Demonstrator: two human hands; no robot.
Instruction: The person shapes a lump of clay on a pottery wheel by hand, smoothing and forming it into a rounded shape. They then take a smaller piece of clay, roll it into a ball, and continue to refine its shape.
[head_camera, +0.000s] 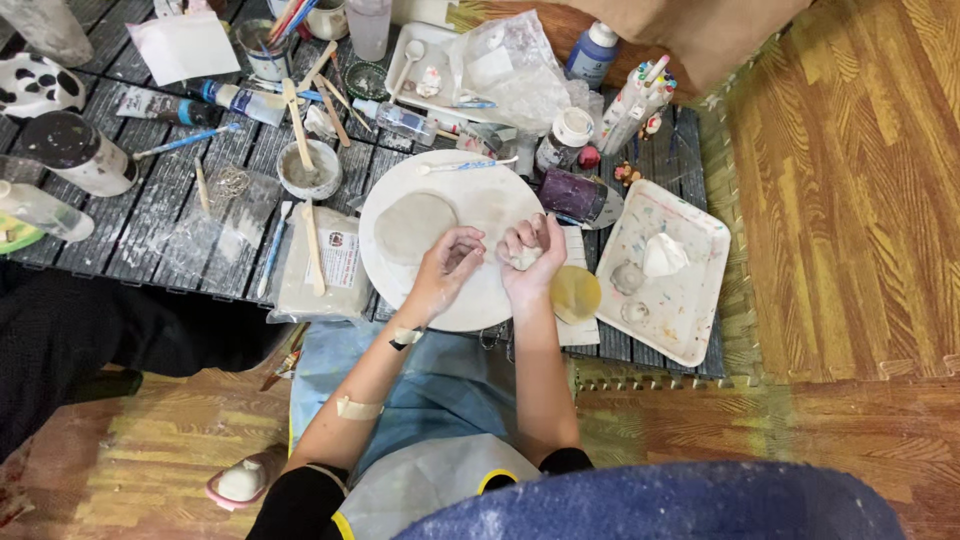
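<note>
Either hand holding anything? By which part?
Right hand grips a small pale clay lump, fingers wrapped around its whole body. Left hand is curled over the white round board; nothing visibly held in it.

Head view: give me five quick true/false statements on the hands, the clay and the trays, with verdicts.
1. The right hand grips a small lump of pale clay. True.
2. A flattened clay disc lies on the round white plate. True.
3. The left hand holds a paintbrush. False: it holds no tool; it is cupped over the plate, fingers curled.
4. The square white tray sits to the left of the plate. False: it sits to the right, holding a crumpled white piece and small clay bits.
5. A wooden stick rests in the small grey bowl beyond the plate. True.
</note>
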